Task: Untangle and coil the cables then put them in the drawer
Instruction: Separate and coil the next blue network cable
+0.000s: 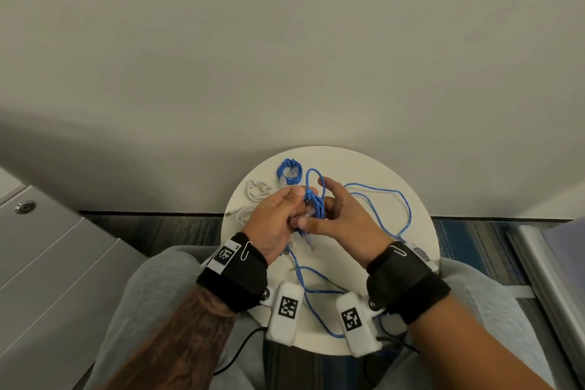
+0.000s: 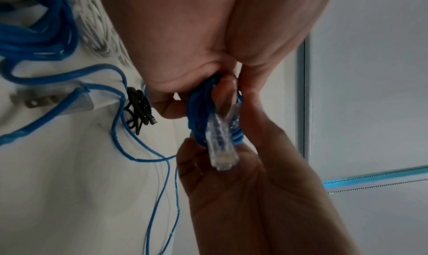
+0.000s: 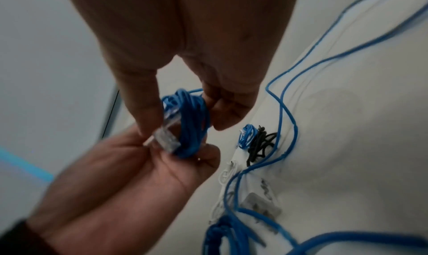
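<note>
Over the round white table (image 1: pixel 364 168) both hands hold one small coil of blue network cable (image 1: pixel 313 206). My left hand (image 1: pixel 292 204) grips it from the left and my right hand (image 1: pixel 326 203) pinches it from the right. In the left wrist view the coil (image 2: pixel 199 116) sits between the fingers, with a clear plug (image 2: pixel 222 149) sticking out of it. The right wrist view shows the coil (image 3: pixel 192 123) and the plug (image 3: pixel 166 141) too. The rest of this cable (image 1: pixel 399 199) trails in loose loops over the table's right and near sides.
A coiled blue cable (image 1: pixel 289 171) and two white cables (image 1: pixel 258 190) lie on the table's far left. A black cable bundle (image 3: pixel 259 145) lies by a small blue coil (image 3: pixel 247 136). A grey cabinet (image 1: pixel 47 247) with a lock (image 1: pixel 25 207) stands at the left.
</note>
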Available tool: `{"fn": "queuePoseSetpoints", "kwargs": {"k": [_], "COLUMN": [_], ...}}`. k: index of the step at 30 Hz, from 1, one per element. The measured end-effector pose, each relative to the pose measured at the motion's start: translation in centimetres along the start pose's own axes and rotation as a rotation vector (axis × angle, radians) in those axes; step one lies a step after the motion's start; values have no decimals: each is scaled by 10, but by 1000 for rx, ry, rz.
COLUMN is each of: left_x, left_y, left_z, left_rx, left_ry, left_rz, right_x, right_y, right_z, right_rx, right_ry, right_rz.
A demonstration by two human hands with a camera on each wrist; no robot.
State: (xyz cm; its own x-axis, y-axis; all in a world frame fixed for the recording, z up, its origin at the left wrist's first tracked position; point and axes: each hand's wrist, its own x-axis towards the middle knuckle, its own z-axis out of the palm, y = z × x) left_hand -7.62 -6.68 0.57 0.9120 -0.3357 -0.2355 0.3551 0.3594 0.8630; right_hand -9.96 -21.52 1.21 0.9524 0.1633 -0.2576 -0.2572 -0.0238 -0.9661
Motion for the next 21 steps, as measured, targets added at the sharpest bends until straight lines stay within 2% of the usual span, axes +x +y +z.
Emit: {"fn": "queuePoseSetpoints", "kwargs": {"k": [5, 8, 9, 14, 18, 21], "left_x": [1, 0, 1, 1, 1, -2], "left_y": [-7, -7, -7, -10, -9, -9], "left_z": [4, 7, 6, 3, 2, 5], "left_rx": [-82, -160, -171, -127, -106, -81], "left_ry": [29, 62, 74, 42, 17, 0], "left_rz": [15, 15, 21, 40, 36, 21], "right_x": [-2, 3, 4, -4, 1, -2], "right_y": [-7, -5, -5, -5, 0, -2], "right_z": [6, -2, -6, -3, 0, -1], "right_rx": [60, -64, -106, -204, -110, -176], "right_ry": [126, 357, 376, 54, 157, 160], "right_rz": [-111, -202, -222, -206, -220, -263]}}
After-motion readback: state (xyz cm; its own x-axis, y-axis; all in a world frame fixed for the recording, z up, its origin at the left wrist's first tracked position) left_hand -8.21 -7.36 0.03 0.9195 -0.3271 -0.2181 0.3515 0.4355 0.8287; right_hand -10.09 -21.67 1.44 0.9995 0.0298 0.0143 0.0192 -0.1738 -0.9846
